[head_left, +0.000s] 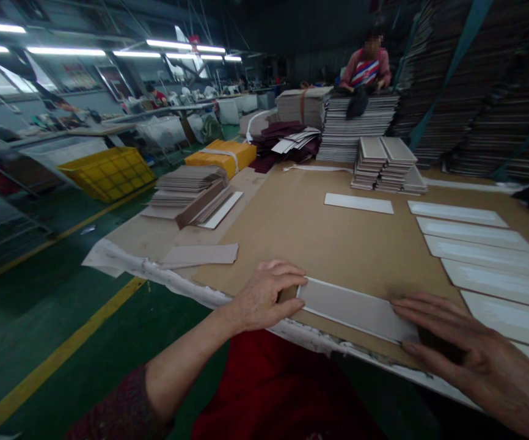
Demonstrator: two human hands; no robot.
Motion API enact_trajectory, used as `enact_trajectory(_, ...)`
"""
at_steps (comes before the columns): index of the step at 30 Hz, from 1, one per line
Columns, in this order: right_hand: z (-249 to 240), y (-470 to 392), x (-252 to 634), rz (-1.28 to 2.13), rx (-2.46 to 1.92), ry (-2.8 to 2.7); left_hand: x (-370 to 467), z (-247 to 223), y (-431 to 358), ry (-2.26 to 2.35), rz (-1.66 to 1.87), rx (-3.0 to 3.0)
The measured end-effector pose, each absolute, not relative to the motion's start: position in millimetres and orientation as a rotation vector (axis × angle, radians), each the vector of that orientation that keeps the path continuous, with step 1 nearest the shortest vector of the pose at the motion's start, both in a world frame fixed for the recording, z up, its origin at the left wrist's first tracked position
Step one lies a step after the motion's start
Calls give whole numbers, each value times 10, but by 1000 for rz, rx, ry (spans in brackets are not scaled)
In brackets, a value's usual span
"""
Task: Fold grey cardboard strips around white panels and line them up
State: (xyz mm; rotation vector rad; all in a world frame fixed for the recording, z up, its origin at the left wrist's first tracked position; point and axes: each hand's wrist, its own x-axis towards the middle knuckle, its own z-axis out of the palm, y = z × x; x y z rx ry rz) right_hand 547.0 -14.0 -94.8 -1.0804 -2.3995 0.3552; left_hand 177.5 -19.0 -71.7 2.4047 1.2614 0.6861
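Observation:
A grey rectangular board strip with a narrow white border (pixel 351 308) lies flat near the front edge of the table. My left hand (pixel 268 296) grips its left end, fingertips at the upper corner and thumb at the lower one. At the right end, my right hand (pixel 468 348) holds the strip between its fingers on the far edge and its thumb on the near edge, covering that end. Several white strips with shiny middles (pixel 479 231) lie in a column to the right. Farther off lies a single white strip (pixel 358 203).
Grey board pieces (pixel 186 186) are stacked at the left, near a yellow package (pixel 222 156). Small stacked boards (pixel 383 160) stand at the table's back. A co-worker (pixel 366 67) is behind a tall stack (pixel 353 125). A yellow basket (pixel 107 173) stands beyond the table.

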Motion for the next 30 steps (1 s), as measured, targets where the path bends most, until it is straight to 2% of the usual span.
enact_trajectory(10, -726, -217, 5361, 358, -1129, -2485, 1770, -722, -165, 1290, 663, 2430)
enact_trajectory(30, -802, -297, 5340, 196, -1108, -2566, 1778, -724, -179, 1300, 662, 2468)
